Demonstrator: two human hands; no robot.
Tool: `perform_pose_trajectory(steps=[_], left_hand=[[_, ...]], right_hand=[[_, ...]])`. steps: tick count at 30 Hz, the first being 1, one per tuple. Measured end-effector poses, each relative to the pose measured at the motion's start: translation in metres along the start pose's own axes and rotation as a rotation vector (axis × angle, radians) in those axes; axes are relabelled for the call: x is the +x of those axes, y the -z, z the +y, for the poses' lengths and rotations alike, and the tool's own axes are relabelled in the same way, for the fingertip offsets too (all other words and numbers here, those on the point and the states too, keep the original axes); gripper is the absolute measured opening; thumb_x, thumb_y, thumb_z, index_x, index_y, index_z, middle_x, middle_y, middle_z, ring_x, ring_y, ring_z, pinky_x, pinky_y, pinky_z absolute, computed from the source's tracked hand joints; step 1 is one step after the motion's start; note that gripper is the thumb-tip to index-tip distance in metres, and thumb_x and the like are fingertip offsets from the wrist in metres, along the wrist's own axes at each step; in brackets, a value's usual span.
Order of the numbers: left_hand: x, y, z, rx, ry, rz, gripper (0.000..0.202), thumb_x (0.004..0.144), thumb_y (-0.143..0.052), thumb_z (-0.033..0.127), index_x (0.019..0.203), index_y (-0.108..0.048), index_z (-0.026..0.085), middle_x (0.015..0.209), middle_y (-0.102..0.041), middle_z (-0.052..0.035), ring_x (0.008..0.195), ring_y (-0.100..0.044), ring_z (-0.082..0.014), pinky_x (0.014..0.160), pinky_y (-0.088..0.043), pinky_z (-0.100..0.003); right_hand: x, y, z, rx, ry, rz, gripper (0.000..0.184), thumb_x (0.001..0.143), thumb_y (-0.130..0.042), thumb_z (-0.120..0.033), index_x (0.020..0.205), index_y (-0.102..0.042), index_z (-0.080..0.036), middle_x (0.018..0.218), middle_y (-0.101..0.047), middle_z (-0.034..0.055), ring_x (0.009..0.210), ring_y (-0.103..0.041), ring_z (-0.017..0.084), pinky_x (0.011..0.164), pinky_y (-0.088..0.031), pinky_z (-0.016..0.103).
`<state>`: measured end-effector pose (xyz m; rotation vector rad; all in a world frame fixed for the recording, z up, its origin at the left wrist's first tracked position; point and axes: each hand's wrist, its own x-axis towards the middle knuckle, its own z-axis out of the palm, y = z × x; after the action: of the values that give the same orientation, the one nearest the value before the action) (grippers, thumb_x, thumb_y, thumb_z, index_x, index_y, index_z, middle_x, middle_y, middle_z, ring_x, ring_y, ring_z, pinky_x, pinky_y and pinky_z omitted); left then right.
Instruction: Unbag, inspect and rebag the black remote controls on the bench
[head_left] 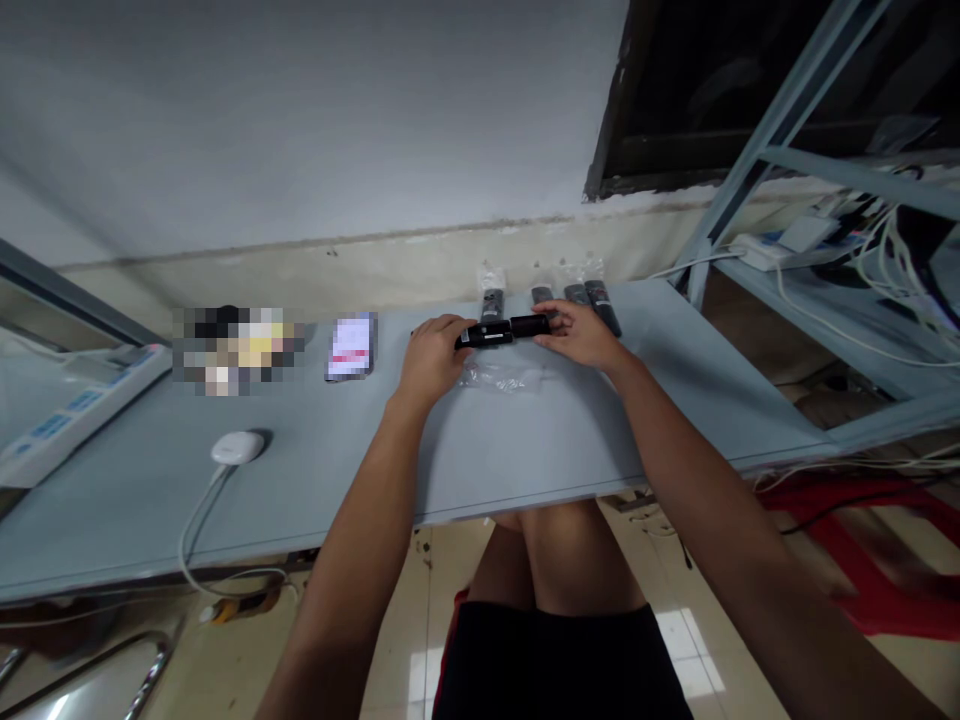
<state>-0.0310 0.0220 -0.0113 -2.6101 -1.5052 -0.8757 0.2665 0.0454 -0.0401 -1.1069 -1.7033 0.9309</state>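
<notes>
My left hand (435,355) is closed around a slim black device (489,334) with a white label on its side. In the fingers of my right hand (576,333) is a shorter black piece (528,327), lined up end to end with the device; whether the two are joined I cannot tell. A crumpled clear plastic bag (502,378) lies on the table just below them. Behind my hands, near the wall, are several dark items in clear wrapping, among them a wrapped item on the left (492,300) and a wrapped item on the right (602,303).
On the grey table (525,450) lie a blurred-out phone (350,346), a pixelated cluster (236,348) and a white puck-shaped device (238,447) with a cable. A power strip (82,412) sits at left. Metal shelving (825,290) with cables is at right, above a red stool (862,550).
</notes>
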Motion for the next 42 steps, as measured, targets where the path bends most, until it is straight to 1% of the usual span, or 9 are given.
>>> perform_pose_trajectory(steps=[4, 8, 12, 21, 24, 29, 32, 38, 42], left_hand=[[-0.001, -0.001, 0.002, -0.01, 0.01, -0.002, 0.045, 0.09, -0.067, 0.015, 0.133, -0.071, 0.027, 0.131, -0.073, -0.0089, 0.118, -0.067, -0.0299, 0.107, -0.052, -0.05], [-0.001, 0.0, 0.005, -0.004, 0.017, -0.017, 0.045, 0.091, -0.069, 0.014, 0.134, -0.07, 0.027, 0.132, -0.073, -0.0079, 0.118, -0.067, -0.0289, 0.108, -0.052, -0.048], [0.0, 0.0, 0.01, -0.02, -0.012, -0.007, 0.046, 0.091, -0.071, 0.014, 0.135, -0.07, 0.027, 0.133, -0.073, -0.0084, 0.119, -0.067, -0.0292, 0.107, -0.053, -0.048], [0.0, -0.003, 0.025, -0.076, -0.14, -0.029, 0.043, 0.095, -0.071, 0.018, 0.137, -0.07, 0.028, 0.135, -0.074, -0.0065, 0.123, -0.069, -0.0275, 0.108, -0.052, -0.047], [0.0, -0.006, 0.025, -0.12, -0.185, -0.03, 0.041, 0.098, -0.069, 0.022, 0.138, -0.07, 0.028, 0.136, -0.075, -0.0067, 0.123, -0.069, -0.0268, 0.109, -0.053, -0.046], [0.001, -0.01, 0.03, -0.18, -0.225, -0.014, 0.039, 0.101, -0.068, 0.033, 0.14, -0.069, 0.028, 0.137, -0.074, -0.0081, 0.124, -0.07, -0.0267, 0.108, -0.055, -0.045], [0.0, -0.011, 0.035, -0.162, -0.231, -0.025, 0.039, 0.101, -0.068, 0.032, 0.139, -0.069, 0.027, 0.136, -0.075, -0.0082, 0.124, -0.07, -0.0273, 0.106, -0.055, -0.046], [-0.001, -0.012, 0.038, -0.128, -0.239, -0.019, 0.037, 0.103, -0.064, 0.034, 0.139, -0.07, 0.026, 0.137, -0.075, -0.0096, 0.123, -0.071, -0.0277, 0.105, -0.055, -0.046], [-0.001, -0.011, 0.035, -0.106, -0.231, -0.016, 0.035, 0.103, -0.064, 0.032, 0.138, -0.071, 0.027, 0.136, -0.075, -0.0097, 0.123, -0.071, -0.0283, 0.106, -0.055, -0.047]], right_hand=[[0.002, -0.004, -0.002, 0.03, -0.01, 0.06, 0.045, 0.081, -0.086, -0.05, 0.114, -0.074, -0.021, 0.079, -0.071, 0.0032, 0.072, -0.07, 0.02, 0.073, -0.061, 0.037], [0.003, -0.006, -0.008, 0.201, -0.064, 0.081, 0.05, 0.08, -0.085, -0.063, 0.103, -0.072, -0.02, 0.072, -0.07, 0.0015, 0.058, -0.067, 0.015, 0.056, -0.057, 0.029], [0.0, -0.009, -0.015, 0.26, -0.131, 0.027, 0.054, 0.078, -0.089, -0.061, 0.108, -0.075, -0.019, 0.071, -0.074, 0.0024, 0.053, -0.065, 0.013, 0.052, -0.057, 0.025], [-0.005, -0.019, -0.018, 0.242, -0.213, -0.045, 0.049, 0.077, -0.093, -0.052, 0.111, -0.079, -0.02, 0.077, -0.077, 0.0061, 0.059, -0.073, 0.018, 0.055, -0.063, 0.031], [-0.006, -0.017, -0.022, 0.229, -0.195, -0.074, 0.05, 0.076, -0.091, -0.057, 0.108, -0.08, -0.021, 0.073, -0.075, 0.0043, 0.054, -0.068, 0.016, 0.052, -0.059, 0.03], [-0.007, -0.02, -0.026, 0.042, -0.099, -0.037, 0.051, 0.088, -0.073, -0.069, 0.105, -0.08, -0.022, 0.056, -0.058, -0.0022, 0.047, -0.052, 0.014, 0.048, -0.044, 0.028], [-0.007, -0.025, -0.025, -0.057, -0.025, -0.028, 0.048, 0.092, -0.067, -0.069, 0.102, -0.077, -0.023, 0.065, -0.061, -0.0012, 0.055, -0.054, 0.015, 0.057, -0.046, 0.03], [-0.009, -0.026, -0.022, -0.065, -0.017, -0.009, 0.047, 0.092, -0.069, -0.066, 0.117, -0.069, -0.027, 0.091, -0.069, 0.004, 0.084, -0.065, 0.023, 0.073, -0.055, 0.036], [-0.012, -0.027, -0.021, -0.074, -0.056, -0.074, 0.052, 0.095, -0.066, -0.064, 0.132, -0.06, -0.027, 0.09, -0.066, 0.003, 0.076, -0.063, 0.021, 0.07, -0.054, 0.036]])
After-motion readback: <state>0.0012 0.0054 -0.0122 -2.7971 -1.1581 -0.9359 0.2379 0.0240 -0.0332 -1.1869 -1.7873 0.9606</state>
